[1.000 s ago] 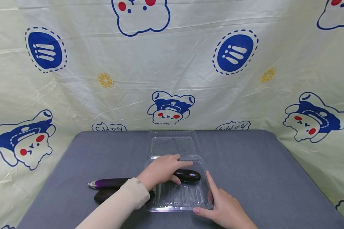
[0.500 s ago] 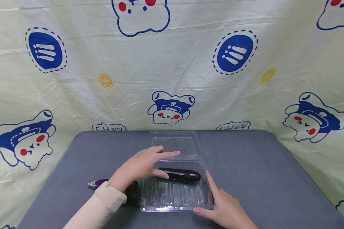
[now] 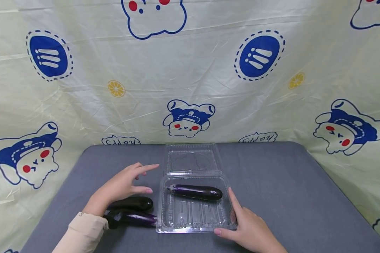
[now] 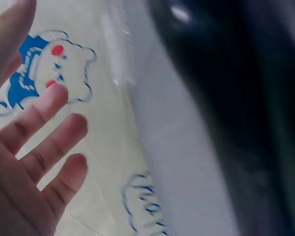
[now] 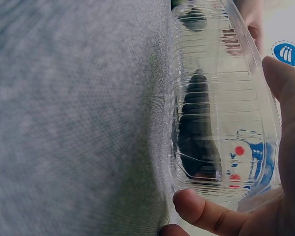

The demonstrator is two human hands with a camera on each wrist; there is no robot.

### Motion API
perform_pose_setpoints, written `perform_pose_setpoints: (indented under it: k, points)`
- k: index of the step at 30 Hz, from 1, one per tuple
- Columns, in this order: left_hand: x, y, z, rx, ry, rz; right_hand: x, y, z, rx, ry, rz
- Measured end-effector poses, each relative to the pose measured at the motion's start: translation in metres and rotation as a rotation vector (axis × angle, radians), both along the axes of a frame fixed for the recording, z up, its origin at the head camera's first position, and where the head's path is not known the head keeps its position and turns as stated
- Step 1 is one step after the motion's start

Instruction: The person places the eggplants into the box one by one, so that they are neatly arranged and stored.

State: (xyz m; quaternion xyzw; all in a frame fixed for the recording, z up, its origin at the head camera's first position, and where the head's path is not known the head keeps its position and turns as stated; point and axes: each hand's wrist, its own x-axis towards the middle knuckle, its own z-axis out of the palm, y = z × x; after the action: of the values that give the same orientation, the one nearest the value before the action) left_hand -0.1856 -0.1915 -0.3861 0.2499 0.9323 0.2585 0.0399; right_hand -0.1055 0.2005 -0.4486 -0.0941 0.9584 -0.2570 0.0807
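A dark purple eggplant (image 3: 194, 192) lies in the far half of a clear plastic container (image 3: 180, 231), its stem end to the left. Two more eggplants lie side by side on the table just left of the container: a farther one (image 3: 131, 203) and a nearer one (image 3: 139, 218). Over them my left hand (image 3: 121, 184) hovers with fingers spread, holding nothing; its wrist hides part of them. My right hand (image 3: 251, 228) rests against the container's near right corner, thumb at the front rim, forefinger straight along the right side.
The container's hinged lid (image 3: 193, 161) lies folded back toward the far table edge. A grey cloth covers the table (image 3: 272, 182). Behind it and at both sides hangs a pale printed curtain (image 3: 209, 70).
My left hand has let go of the eggplant in the container and moved left, over the two eggplants on the table. My right hand has stayed at the container's corner.
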Motion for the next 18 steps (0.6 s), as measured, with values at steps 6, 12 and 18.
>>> perform_pose_setpoints:
  k: [6, 12, 18]
  points:
    - [0.006, -0.024, -0.023, -0.001, -0.077, -0.019, 0.001, 0.000, -0.001, -0.004, 0.022, 0.004]
    - [0.013, -0.038, -0.038, 0.012, -0.086, -0.040, 0.002, 0.000, 0.000, -0.010, 0.027, 0.002]
    - [0.016, -0.044, -0.045, 0.069, -0.102, -0.098, 0.002, 0.000, 0.000, -0.015, 0.027, 0.003]
